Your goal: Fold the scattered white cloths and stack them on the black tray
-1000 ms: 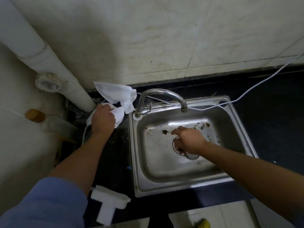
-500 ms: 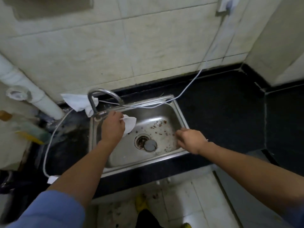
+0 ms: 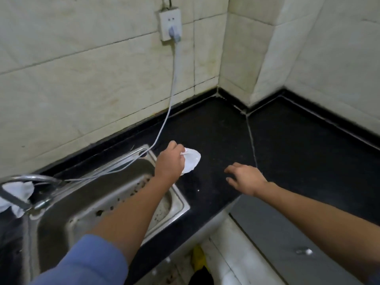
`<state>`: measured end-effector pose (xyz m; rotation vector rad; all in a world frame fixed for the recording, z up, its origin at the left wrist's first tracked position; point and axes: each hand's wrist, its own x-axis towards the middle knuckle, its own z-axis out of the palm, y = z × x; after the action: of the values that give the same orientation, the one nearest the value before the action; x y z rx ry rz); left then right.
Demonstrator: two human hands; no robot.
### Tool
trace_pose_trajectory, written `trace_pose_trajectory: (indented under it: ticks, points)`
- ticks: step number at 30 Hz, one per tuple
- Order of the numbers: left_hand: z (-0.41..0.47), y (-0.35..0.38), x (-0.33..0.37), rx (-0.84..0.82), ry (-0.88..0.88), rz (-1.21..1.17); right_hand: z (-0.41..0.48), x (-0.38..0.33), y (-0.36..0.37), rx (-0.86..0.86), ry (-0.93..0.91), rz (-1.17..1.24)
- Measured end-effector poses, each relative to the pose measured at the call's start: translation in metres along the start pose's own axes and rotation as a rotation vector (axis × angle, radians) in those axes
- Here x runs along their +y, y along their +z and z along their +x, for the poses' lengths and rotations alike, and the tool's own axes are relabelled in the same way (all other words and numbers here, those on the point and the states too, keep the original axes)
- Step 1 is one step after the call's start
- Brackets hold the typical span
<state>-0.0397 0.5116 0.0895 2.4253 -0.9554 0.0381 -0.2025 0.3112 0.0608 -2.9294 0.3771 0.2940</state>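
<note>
One white cloth [image 3: 191, 162] bunched in the left hand [image 3: 170, 159], pinched tight, now over the counter [image 3: 287, 140] just past the sink [image 3: 181, 200] back-right corner (half a second ago it was over the basin). Right hand [image 3: 244, 178] empty, fingers spread, above the counter's front edge. Second cloth [image 3: 18, 189] left by the faucet [image 3: 30, 179]. No tray in view; folding likely next

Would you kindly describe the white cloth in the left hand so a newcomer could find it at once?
Start at the steel sink in the black counter. Just off its far right corner, the left hand grips a crumpled white cloth. The other white cloth lies behind the faucet, untouched.
</note>
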Motion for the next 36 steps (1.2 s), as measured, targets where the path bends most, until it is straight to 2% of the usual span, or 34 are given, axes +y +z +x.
trace_pose_trajectory:
  ticks: [7, 10, 12, 17, 21, 25, 29, 33, 36]
  points:
    - [0.076, 0.062, 0.039, -0.096, 0.121, -0.067, 0.012, 0.068, -0.021, 0.015, 0.190, 0.030]
    - [0.081, 0.090, 0.041, -0.144, 0.112, -0.084, 0.012, 0.085, -0.014, 0.000, 0.238, 0.052]
    - [0.074, 0.111, 0.036, -0.237, 0.086, -0.076, 0.013, 0.094, -0.001, -0.037, 0.267, 0.064]
    - [0.035, 0.149, 0.015, -0.519, 0.005, 0.021, 0.027, 0.110, 0.034, -0.177, 0.223, 0.118]
    - [0.012, 0.155, 0.005, -0.627, -0.053, -0.006, 0.056, 0.120, 0.044, -0.241, 0.147, 0.163]
    - [0.019, 0.151, 0.005, -0.567, -0.222, -0.090, 0.103, 0.126, 0.038, -0.197, 0.096, 0.266]
    - [0.042, 0.158, 0.006, -0.408, -0.502, -0.175, 0.149, 0.118, 0.041, -0.148, 0.214, 0.478]
    - [0.048, 0.169, 0.012, -0.569, -0.597, -0.132, 0.168, 0.100, 0.057, -0.282, 0.281, 0.604]
    - [0.043, 0.175, 0.012, -0.546, -0.668, -0.155, 0.167, 0.096, 0.066, -0.237, 0.348, 0.766]
